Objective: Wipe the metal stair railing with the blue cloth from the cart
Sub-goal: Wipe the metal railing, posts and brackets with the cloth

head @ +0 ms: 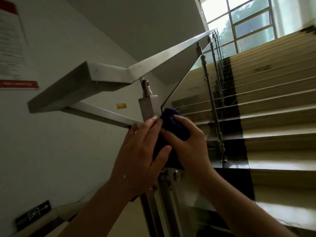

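The metal stair railing (109,74) bends above me and climbs to the upper right; its square upright post (147,108) stands in the middle. A dark blue cloth (174,124) is bunched against the post at the glass panel's edge. My right hand (188,142) grips the cloth from the right, fingers curled over it. From the left, my left hand (142,154) lies with straight fingers against the post and the cloth's lower part. The post behind both hands is hidden.
A glass panel (196,93) fills the balustrade to the right of the post, with thin metal posts (213,103) further up. Stairs (273,100) rise on the right towards a window. A wall with a notice (12,48) is on the left.
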